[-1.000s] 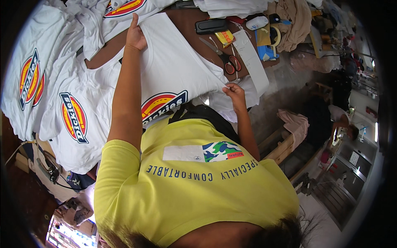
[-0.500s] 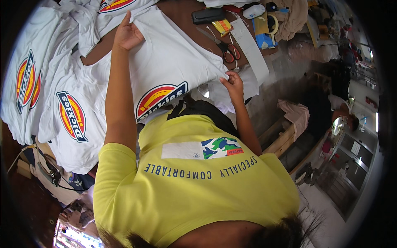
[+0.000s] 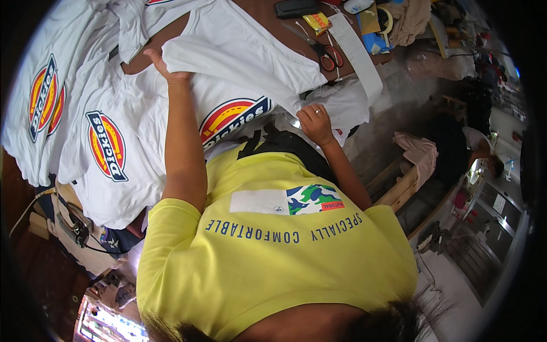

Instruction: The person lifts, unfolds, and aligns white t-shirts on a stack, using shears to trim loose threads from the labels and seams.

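Observation:
A white T-shirt [image 3: 239, 57] with a red, yellow and navy oval print lies over the table in front of me. My left hand [image 3: 165, 66] is at its left part, thumb stretched out from the palm. A raised fold of the cloth covers its other fingers. At the shirt's near right edge, my right hand [image 3: 315, 122] is closed on the fabric, pinching it with bent fingers. The part between both hands is lifted and folded back. Beside my left forearm lies another white T-shirt [image 3: 106, 145] with the same print.
Scissors [image 3: 326, 55] with orange-and-black handles, a long white paper strip [image 3: 362, 65], a yellow packet [image 3: 317, 23], a black case [image 3: 296, 8] and a tape roll [image 3: 386, 21] lie at the far right. More printed white shirts [image 3: 71, 48] cover the left. A person [image 3: 476, 145] is farther right.
My left hand has moved nearer, and its fingers are now under a fold of the shirt. My right hand has come slightly nearer, turned knuckles up, drawing the edge over.

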